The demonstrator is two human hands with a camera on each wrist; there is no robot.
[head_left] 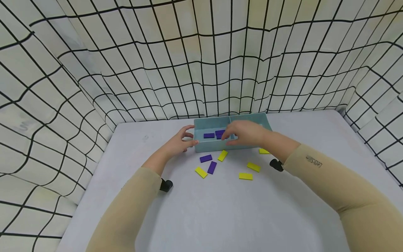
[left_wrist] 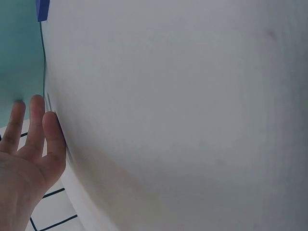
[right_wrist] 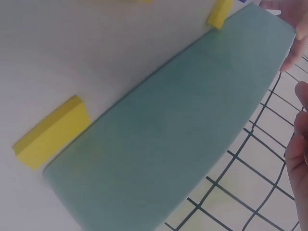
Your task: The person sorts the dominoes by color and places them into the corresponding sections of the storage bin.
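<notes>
A light teal box (head_left: 217,146) with a divider stands at the back of the table. Purple blocks (head_left: 209,135) lie in its left compartment. My left hand (head_left: 178,142) is at the box's left end, thumb at the front corner and a finger at the back corner. Its fingers extend along the end wall in the left wrist view. Over the box, near the divider, my right hand (head_left: 247,133) reaches down with thumb and index finger apart, fingertips right beside the purple blocks. That hand covers part of the right compartment.
In front of the box lie two purple blocks (head_left: 206,158) and several yellow blocks (head_left: 245,176). One yellow block (right_wrist: 53,132) sits close against the box's front wall. Behind and beside the white table (head_left: 201,217) rises white sheeting with a black grid (head_left: 176,77).
</notes>
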